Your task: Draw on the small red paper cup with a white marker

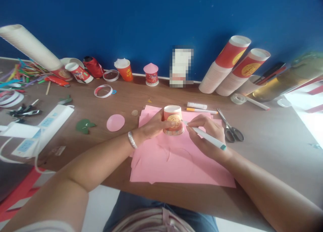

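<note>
Beside right hand, which is pinching 1 marker, left hand is clasping 1 cup, seemingly steadying it.

You can read no words or numbers for certain. The gold emblems on the paper cup you hold and the stacked cups are too blurred, like the gold marks on the orange cup.

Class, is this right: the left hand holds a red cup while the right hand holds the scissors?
The right hand holds a white pen, not the scissors, as the head view shows; the left hand does hold a red cup.
</note>
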Demonstrator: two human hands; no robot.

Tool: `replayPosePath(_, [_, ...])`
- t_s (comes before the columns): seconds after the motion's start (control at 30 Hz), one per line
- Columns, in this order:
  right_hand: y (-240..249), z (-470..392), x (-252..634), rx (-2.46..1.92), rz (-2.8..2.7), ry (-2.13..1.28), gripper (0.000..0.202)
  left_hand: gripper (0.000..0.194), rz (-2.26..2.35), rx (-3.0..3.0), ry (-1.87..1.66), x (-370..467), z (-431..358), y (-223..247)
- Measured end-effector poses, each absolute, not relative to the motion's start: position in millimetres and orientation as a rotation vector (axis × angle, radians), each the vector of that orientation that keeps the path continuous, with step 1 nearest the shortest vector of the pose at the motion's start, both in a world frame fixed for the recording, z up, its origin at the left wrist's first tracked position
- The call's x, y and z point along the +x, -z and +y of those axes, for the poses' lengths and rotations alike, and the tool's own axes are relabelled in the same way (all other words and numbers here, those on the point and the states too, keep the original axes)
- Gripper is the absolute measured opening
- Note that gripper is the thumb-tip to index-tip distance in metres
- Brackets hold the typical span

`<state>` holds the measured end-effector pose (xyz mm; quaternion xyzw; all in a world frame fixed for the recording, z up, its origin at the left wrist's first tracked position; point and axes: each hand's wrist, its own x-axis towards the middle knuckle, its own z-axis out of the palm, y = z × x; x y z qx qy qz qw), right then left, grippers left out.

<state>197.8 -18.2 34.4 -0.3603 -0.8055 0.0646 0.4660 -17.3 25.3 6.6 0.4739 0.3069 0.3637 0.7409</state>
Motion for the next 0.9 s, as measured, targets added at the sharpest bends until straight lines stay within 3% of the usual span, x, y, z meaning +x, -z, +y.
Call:
replayPosePath(0.2, [-36,-27,194,-0.659,-2.026,0.046,0.019,0.036,0.573,1.083,-0.847,-15,27,-7])
replayPosePath(0.37, [-37,-31,188,-0.47,-2.182,-0.029,0.021,0.033,0.56,1.102,-0.877,-12,25,-16])
replayPosePath(0.6, [-37,-30,190,-0.541,-2.11,-0.064,0.026,0.054,0.585,1.135,-0.747,-16,22,-16])
replayPosePath(0.9, [-41,-27,191,-0.637,-2.103,0.173,0.024,0.067,0.663,1.284,-0.761,-13,20,-8])
